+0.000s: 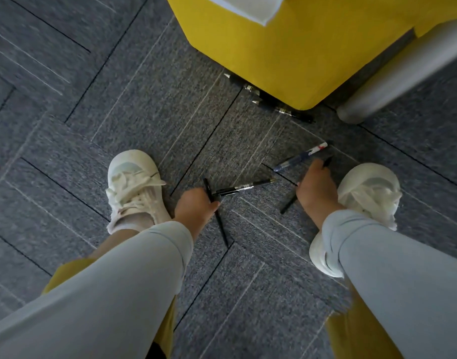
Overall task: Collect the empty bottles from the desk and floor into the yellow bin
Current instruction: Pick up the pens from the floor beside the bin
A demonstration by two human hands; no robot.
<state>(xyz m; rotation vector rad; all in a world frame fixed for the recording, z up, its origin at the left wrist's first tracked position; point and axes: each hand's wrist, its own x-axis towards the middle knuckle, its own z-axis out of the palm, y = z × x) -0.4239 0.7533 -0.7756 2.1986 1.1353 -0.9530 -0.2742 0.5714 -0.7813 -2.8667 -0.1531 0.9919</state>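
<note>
The yellow bin [287, 47] stands on the grey carpet [67, 99] at the top of the view, just beside a grey leg [403, 73]. Some pens [274, 104] lie at its base. Nearer, the left hand [196, 206] curls its fingers round a thin black pen [222, 229]. The right hand [316, 187] grips a second black pen [288, 204]. Between the hands lie a silver-banded pen [244, 187] and a blue pen [297, 159]. White shoes [134, 187] stand outside both hands.
</note>
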